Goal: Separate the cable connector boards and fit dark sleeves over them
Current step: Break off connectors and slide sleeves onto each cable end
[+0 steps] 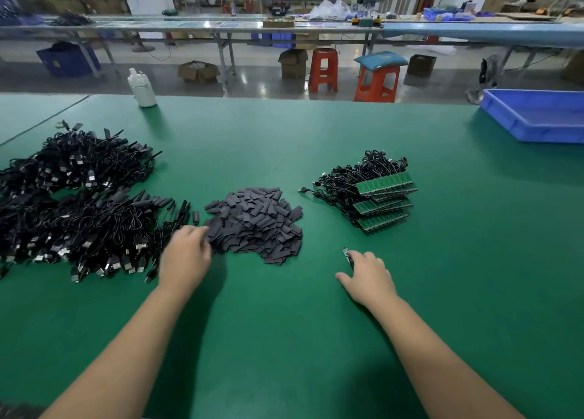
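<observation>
Evidently the layout feeds both hands: the left hand (186,254) reaches the sleeves (256,224) heaped mid-bench (442,292), fingers hidden (grip unclear), while the right hand (368,276) pinches one small board (347,255) near the unsplit boards (384,202); finished cables (76,203) lie left.

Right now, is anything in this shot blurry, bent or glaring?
Head view: the left hand is motion-blurred at the edge of the sleeve pile; the right hand is sharper; wide-angle bending curves the far benches; glare shows on the grey floor; soft arm shadows fall on the green mat.
</observation>
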`<action>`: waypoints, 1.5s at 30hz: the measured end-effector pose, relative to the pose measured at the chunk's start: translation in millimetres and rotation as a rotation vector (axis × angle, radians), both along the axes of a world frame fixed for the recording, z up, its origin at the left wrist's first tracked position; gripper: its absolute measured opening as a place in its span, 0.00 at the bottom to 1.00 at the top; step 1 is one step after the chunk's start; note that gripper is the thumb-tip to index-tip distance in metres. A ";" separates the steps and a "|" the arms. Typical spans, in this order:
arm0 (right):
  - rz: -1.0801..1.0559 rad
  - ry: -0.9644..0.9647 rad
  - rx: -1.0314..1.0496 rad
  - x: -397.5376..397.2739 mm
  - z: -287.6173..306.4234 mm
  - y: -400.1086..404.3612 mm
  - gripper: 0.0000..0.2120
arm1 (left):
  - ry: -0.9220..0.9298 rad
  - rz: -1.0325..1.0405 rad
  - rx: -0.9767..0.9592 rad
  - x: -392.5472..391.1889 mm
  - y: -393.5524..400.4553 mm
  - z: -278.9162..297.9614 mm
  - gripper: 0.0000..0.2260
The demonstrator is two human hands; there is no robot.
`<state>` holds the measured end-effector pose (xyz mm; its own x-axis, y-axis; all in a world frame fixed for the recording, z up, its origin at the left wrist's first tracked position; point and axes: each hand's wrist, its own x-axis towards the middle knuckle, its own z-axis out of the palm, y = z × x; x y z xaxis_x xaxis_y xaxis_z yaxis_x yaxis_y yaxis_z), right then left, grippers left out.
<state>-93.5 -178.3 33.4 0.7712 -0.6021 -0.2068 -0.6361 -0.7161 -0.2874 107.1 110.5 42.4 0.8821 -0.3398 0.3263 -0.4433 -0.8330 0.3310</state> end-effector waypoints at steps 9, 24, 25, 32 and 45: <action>-0.167 -0.166 0.149 5.5 -12.7 8.9 0.15 | 0.214 -0.287 0.041 -62.0 -89.3 -28.6 0.13; -0.099 -0.279 0.585 -15.0 -12.1 -0.4 0.12 | 0.245 -0.210 0.033 -52.0 -106.1 -27.6 0.05; -0.085 -0.266 0.589 -15.1 -12.9 -1.6 0.13 | 0.225 -0.210 0.021 -52.8 -106.4 -26.5 0.04; -0.058 -0.248 0.650 -13.7 -11.4 -2.9 0.10 | 0.104 -0.367 0.133 -61.6 -103.9 -25.3 0.04; -0.080 -0.223 0.873 -13.1 -10.4 -13.7 0.11 | 0.116 -0.559 -0.010 -92.3 -96.5 -19.0 0.04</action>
<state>-106.6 -192.0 23.0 0.8108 -0.3544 -0.4659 -0.5390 -0.1416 -0.8303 14.8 14.0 23.4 0.5993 -0.7625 0.2439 -0.7761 -0.4786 0.4107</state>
